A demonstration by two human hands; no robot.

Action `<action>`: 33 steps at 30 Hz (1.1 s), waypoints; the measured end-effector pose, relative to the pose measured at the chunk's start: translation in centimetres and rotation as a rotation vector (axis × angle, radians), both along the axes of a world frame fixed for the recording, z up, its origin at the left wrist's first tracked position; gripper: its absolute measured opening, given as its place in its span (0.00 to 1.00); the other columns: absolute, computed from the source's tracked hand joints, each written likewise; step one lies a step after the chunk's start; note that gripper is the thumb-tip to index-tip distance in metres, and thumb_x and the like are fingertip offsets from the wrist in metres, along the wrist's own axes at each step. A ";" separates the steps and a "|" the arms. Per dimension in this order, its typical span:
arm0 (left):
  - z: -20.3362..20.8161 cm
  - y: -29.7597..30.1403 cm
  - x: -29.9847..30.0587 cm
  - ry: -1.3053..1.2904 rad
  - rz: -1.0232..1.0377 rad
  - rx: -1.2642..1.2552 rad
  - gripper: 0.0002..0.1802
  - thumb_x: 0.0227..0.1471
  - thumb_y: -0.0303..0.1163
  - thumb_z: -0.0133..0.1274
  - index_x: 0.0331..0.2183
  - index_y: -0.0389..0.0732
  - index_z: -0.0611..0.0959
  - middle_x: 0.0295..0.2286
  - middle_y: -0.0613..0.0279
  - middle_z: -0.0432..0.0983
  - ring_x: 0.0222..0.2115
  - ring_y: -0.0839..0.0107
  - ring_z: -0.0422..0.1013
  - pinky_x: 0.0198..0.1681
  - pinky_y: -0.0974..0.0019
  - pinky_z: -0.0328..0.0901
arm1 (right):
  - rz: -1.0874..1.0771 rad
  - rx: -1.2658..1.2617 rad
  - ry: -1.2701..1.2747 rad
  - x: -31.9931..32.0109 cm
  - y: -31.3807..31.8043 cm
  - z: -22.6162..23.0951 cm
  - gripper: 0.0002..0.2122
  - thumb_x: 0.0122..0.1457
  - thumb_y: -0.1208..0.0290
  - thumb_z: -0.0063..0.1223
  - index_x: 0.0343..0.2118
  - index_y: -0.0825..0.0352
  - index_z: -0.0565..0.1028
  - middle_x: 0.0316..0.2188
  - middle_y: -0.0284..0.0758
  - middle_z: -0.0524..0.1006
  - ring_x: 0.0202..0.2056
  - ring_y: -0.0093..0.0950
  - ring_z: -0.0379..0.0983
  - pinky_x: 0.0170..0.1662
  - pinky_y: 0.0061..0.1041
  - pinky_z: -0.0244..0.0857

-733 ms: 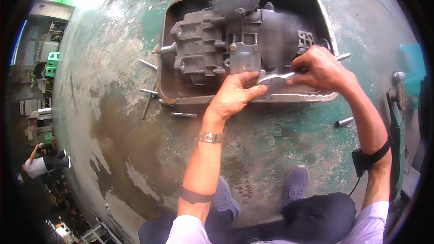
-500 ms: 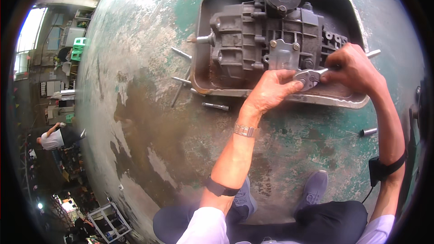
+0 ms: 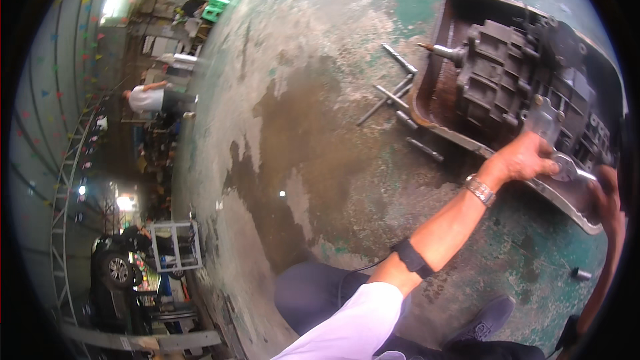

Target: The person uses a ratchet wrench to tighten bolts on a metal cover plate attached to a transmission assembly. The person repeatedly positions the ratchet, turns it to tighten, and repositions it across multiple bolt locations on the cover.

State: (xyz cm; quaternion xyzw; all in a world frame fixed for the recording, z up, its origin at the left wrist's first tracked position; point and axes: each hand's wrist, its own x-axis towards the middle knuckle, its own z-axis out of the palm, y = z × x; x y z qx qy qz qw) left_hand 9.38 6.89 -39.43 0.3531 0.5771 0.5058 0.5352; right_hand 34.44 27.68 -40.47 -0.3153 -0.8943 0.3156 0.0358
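Note:
A grey metal gearbox (image 3: pixel 497 70) lies in a brown-stained metal tray (image 3: pixel 448 137) on the floor at the right, its shaft pointing left. Over the tray's near side, my left hand (image 3: pixel 525 159) pinches a silver metal tool (image 3: pixel 565 168) with a rounded head between thumb and fingers. Just beyond that hand is a light cover plate (image 3: pixel 543 119) on the gearbox. My right hand (image 3: pixel 608 195) is by the tool's other end at the picture's right rim. Blur and the dark edge hide how its fingers lie.
Several metal rods and sockets (image 3: pixel 423 149) lie on the floor left of the tray. A short metal cylinder (image 3: pixel 581 273) rests near the right edge. A dark wet stain (image 3: pixel 300 140) spreads across the floor. Far left, a person (image 3: pixel 147 98) stands near shelving; a vehicle (image 3: pixel 119 270) is below.
The view has swung left, so tray, gearbox and hands sit farther right in the picture. My left hand keeps the tool; my right hand, earlier closed round its handle, is now blurred at the rim.

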 end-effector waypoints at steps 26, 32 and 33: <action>3.4 3.7 -2.4 0.463 -0.313 -0.308 0.21 0.41 0.40 0.68 0.37 0.36 0.87 0.28 0.58 0.83 0.29 0.69 0.77 0.34 0.65 0.71 | -0.151 -1.196 0.210 -12.8 -24.4 -4.5 0.26 0.64 0.48 0.47 0.40 0.74 0.77 0.33 0.41 0.80 0.33 0.29 0.76 0.39 0.31 0.70; 3.6 2.8 -2.4 0.031 -0.255 -0.327 0.32 0.46 0.39 0.68 0.48 0.29 0.80 0.36 0.58 0.81 0.34 0.72 0.75 0.36 0.67 0.69 | -0.116 -1.217 0.318 -12.6 -23.2 -3.5 0.13 0.56 0.62 0.60 0.33 0.69 0.79 0.29 0.37 0.79 0.35 0.28 0.75 0.42 0.31 0.67; 3.9 2.6 -2.4 0.021 -0.242 -0.342 0.32 0.46 0.40 0.68 0.48 0.30 0.80 0.36 0.60 0.81 0.34 0.73 0.74 0.35 0.68 0.68 | -0.108 -1.192 0.316 -12.4 -23.1 -3.2 0.12 0.55 0.63 0.60 0.32 0.69 0.79 0.29 0.37 0.80 0.35 0.29 0.75 0.42 0.31 0.67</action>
